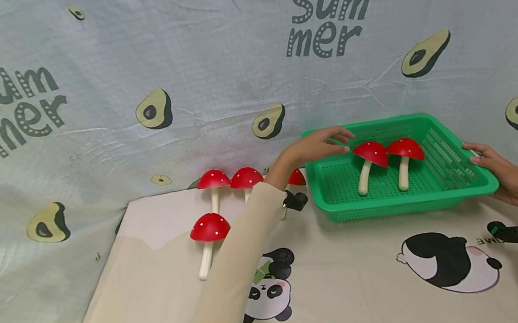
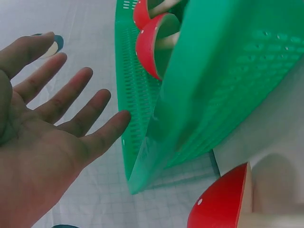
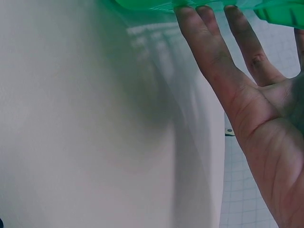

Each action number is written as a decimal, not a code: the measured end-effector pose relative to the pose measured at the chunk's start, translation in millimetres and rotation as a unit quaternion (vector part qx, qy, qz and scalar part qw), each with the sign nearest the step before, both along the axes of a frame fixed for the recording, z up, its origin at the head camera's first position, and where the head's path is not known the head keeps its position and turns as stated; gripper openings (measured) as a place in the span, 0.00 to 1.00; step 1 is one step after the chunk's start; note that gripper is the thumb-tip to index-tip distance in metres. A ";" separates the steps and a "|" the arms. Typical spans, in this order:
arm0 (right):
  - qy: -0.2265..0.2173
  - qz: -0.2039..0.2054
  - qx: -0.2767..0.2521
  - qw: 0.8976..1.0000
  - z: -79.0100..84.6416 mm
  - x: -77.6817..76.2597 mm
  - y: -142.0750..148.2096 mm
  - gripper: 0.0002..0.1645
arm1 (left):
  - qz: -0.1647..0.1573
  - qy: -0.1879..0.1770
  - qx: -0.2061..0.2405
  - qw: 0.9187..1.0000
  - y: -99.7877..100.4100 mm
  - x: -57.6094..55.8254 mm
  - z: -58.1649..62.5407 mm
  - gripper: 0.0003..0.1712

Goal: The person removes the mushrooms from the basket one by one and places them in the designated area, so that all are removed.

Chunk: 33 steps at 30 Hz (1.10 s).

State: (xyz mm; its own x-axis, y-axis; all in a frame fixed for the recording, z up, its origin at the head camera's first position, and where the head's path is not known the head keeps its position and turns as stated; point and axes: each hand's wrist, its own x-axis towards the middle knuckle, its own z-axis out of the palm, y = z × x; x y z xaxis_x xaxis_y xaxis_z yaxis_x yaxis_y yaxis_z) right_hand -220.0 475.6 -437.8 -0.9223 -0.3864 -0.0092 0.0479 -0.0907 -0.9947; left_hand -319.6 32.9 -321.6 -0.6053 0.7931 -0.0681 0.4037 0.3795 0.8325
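Note:
A green plastic basket (image 1: 408,200) holds two toy mushrooms with red, white-dotted caps, one mushroom (image 1: 371,155) left of the other mushroom (image 1: 405,149). My left hand (image 1: 318,145) hovers at the basket's left end with its fingers spread and nothing in them; its palm (image 2: 42,142) shows in the left wrist view. At the right end, my right hand (image 1: 506,173) holds the basket by its rim. In the right wrist view, the fingers (image 3: 204,40) reach up to the basket's underside.
Left of the basket lie several more toy mushrooms, among them a near mushroom (image 1: 210,228) and a far mushroom (image 1: 213,179). My left sleeve (image 1: 240,274) crosses over the table, partly covering others. A printed cloth (image 1: 204,53) hangs behind the table (image 1: 355,280).

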 end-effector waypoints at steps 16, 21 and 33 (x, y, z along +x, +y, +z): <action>-0.011 -0.003 -0.005 1.000 2.1 -0.6 0.3 0.24 | 0.005 -0.023 -0.012 1.000 18.1 -7.5 -0.8 0.24; -0.011 -0.002 -0.008 1.000 1.2 -0.5 0.2 0.24 | 0.005 -0.029 -0.015 0.999 25.1 -9.8 0.5 0.24; -0.006 0.002 -0.017 1.000 -1.5 -2.1 0.5 0.24 | 0.002 -0.062 -0.038 0.997 45.9 -15.3 -2.1 0.25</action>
State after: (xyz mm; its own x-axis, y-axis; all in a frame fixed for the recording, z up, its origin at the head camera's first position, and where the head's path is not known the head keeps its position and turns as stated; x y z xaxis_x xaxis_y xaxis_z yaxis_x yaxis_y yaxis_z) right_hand -222.1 476.2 -439.2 -0.9209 -0.3898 -0.0069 0.0597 -0.1235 -0.9906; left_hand -334.9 78.7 -323.7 -0.5920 0.7803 -0.2015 0.2980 0.4443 0.8449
